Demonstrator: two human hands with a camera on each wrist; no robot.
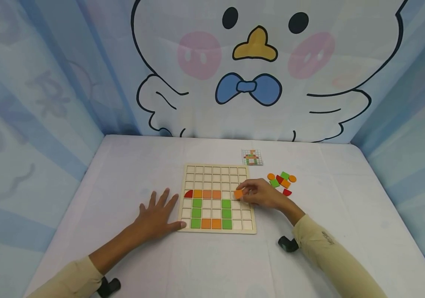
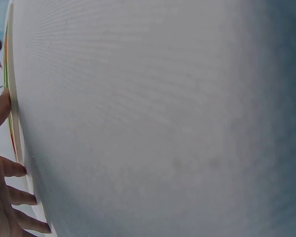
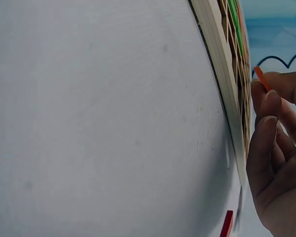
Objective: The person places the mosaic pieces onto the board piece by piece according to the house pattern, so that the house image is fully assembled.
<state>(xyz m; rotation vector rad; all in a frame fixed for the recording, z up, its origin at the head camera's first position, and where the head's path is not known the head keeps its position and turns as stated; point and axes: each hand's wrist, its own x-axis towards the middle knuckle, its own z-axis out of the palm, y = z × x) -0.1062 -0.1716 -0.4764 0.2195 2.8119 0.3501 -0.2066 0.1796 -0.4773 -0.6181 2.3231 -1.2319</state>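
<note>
A wooden grid board [image 1: 218, 232] lies on the table. Set in its cells are a red quarter-round tile [image 1: 188, 194], several orange tiles [image 1: 206, 194] in a row beside it, two columns of green tiles [image 1: 196, 212], and two orange tiles at the bottom. My right hand [image 1: 262, 193] pinches an orange square tile [image 1: 238, 194] between thumb and fingertips, over the board's right part; the right wrist view catches this tile [image 3: 262, 79] edge-on. Spread flat, my left hand [image 1: 156, 219] lies at the board's left side, its thumb at the lower left corner.
Several loose red, green and orange tiles [image 1: 285, 183] lie right of the board. Behind it is a small printed pattern card [image 1: 252, 157]. A cartoon curtain [image 1: 205, 111] hangs behind the white table [image 1: 141, 161]. Black devices [image 1: 288, 244] sit at both wrists.
</note>
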